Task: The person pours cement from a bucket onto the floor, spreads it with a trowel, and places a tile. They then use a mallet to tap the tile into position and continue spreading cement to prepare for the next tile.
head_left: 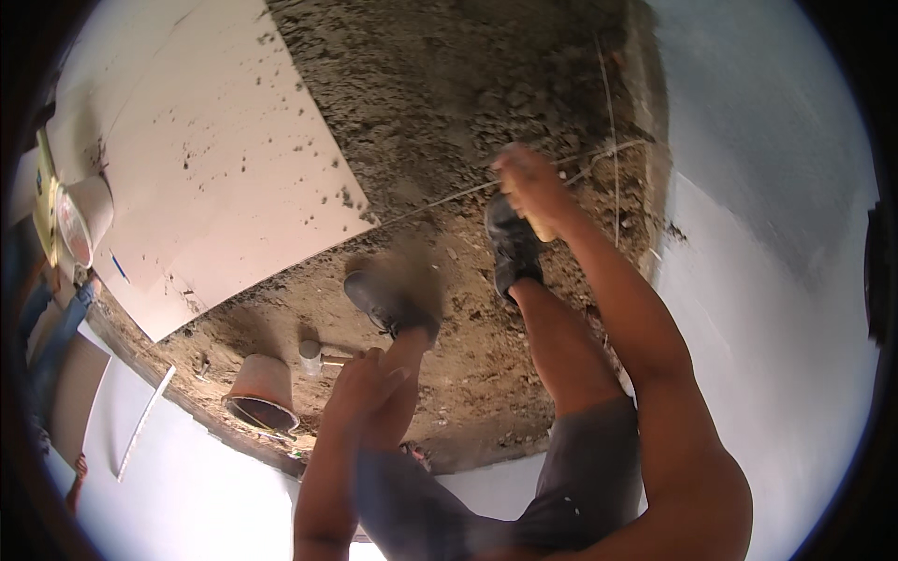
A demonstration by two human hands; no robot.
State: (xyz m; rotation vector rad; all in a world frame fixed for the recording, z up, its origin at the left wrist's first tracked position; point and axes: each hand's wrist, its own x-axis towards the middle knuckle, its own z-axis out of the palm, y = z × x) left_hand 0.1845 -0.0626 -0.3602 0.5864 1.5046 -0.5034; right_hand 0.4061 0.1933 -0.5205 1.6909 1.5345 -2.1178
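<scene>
My right hand [533, 187] is closed round the pale wooden handle [543, 229] of a tool, low over the dirt just beyond my right shoe [510, 238]. Its working end is hidden or blurred, so the tool's kind is unclear. Close by, a taut string [458, 196] crosses the ground. My left hand [369, 381] rests across my left leg below the knee, its fingers lying loosely over the shin. Beside those fingers lies a mallet [311, 357] with a grey head and wooden handle; the handle's end runs behind the hand, apparently not gripped.
A large pale board [224, 159], spattered with dirt, covers the left ground. One bucket [262, 388] lies tipped near the mallet; a whitish bucket [89, 220] sits at the board's far-left edge. Another person's legs [56, 323] show there. A pale blue wall [748, 309] bounds the right side.
</scene>
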